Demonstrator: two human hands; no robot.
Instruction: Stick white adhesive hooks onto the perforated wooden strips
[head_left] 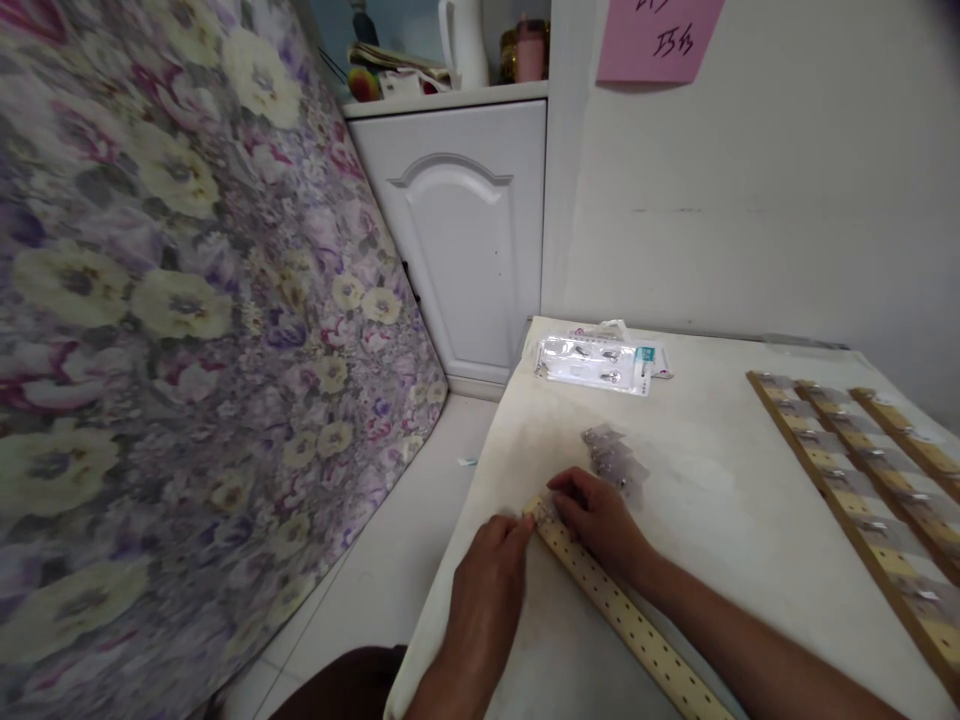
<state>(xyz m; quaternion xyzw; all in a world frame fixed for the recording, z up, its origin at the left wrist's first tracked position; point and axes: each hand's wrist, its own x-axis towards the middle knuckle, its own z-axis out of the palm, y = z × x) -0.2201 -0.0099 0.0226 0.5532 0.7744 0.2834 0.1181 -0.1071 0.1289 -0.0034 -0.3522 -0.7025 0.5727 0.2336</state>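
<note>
A long pale yellow strip with rows of dark holes (626, 618) lies slantwise on the white table. At its far end sits a small clear piece with a shiny part (544, 513). My left hand (491, 585) is closed at the left side of that end, its fingertips against the strip. My right hand (596, 515) is bent over the right side of the same end, thumb and finger close together; what they hold, if anything, is too small to name. Just beyond it lies a loose pile of small clear packets with metal bits (615, 462).
Clear blister packaging (596, 365) lies at the table's back left corner. Three strips bearing clear packets (855, 500) lie at the right. A flowered curtain (187, 350) hangs left; a white cabinet (465, 230) and a wall with a pink note (652, 45) stand behind.
</note>
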